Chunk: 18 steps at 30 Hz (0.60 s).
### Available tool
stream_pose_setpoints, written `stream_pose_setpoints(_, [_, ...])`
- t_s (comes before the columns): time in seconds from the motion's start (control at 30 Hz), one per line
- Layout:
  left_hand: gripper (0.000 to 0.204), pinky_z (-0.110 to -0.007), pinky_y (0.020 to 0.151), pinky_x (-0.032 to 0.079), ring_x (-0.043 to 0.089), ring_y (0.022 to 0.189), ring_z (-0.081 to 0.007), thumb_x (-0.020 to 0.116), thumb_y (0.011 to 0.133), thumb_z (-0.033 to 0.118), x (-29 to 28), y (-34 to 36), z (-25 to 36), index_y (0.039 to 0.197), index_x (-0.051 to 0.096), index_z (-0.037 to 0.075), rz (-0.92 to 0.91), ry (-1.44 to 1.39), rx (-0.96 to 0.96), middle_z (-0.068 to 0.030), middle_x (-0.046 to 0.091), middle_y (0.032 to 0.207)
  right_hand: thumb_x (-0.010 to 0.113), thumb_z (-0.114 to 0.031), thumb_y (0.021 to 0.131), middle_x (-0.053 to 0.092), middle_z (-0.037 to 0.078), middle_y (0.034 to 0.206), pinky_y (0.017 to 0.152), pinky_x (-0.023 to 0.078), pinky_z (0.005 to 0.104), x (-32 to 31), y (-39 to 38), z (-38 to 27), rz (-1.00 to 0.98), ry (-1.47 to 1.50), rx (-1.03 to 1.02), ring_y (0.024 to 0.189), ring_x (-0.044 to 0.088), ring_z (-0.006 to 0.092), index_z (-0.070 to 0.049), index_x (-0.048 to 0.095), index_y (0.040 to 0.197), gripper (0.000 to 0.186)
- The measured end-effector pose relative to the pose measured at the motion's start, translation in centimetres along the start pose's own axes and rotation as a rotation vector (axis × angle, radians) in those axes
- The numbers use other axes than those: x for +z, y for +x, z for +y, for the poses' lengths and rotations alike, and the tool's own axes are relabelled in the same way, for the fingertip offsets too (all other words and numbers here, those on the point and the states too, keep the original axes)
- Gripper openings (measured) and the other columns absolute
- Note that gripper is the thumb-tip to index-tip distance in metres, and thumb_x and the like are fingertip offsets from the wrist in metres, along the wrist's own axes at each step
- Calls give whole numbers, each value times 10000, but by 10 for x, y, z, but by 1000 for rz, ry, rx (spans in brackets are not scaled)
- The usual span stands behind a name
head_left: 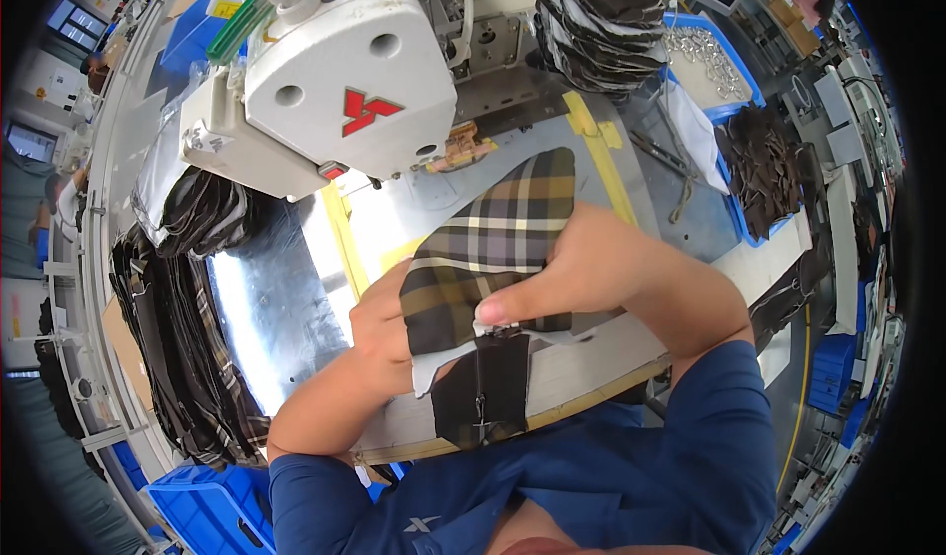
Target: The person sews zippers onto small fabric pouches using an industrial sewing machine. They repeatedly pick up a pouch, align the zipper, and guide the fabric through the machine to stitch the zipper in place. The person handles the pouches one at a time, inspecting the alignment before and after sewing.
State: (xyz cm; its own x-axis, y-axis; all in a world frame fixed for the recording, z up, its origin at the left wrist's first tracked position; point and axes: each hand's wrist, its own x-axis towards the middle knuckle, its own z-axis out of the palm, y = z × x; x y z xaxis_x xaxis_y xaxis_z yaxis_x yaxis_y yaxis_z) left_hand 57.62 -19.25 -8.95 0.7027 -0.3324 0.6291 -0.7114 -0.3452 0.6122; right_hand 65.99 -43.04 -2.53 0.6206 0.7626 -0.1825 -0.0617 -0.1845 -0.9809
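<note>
A plaid fabric piece [493, 220] in olive, black and cream is held over the metal plate of a white sewing machine [335, 82]. My right hand [581, 264] grips its right side, thumb pressed near the lower edge at a small white bit. My left hand [379, 328] is at its left side, fingers mostly hidden behind the fabric, holding it. Below the thumb, a dark strip with a zipper [480, 397] hangs over the front edge of the table. A pale layer shows under the plaid along the bottom.
Dark fabric stacks lie at left [168, 348], mid-left [197, 210] and back [601, 33]. Right are a blue tray of metal pieces [705, 57], dark scraps [759, 171] and scissors [660, 146]. A blue crate [202, 511] stands lower left. Other people appear at the far left.
</note>
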Motion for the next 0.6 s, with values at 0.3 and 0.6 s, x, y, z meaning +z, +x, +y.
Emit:
stream_pose_setpoints(0.3, [299,-339,924,388,569,956,-160,830,720,187,-1,0,19,1016,828,231,149,744,447,67,648,1033,820,-234,905,703,188,1121,933,534,434,6,5,20,63,-283,-363,1017,656,376,-10,683,1265,446])
stream_pose_setpoints(0.6, [275,-323,877,362,560,934,-135,754,653,200,-5,0,25,916,834,217,85,733,462,97,673,940,832,-246,896,700,186,1189,967,516,474,13,2,18,131,-238,-431,1086,649,394,-13,675,1270,467])
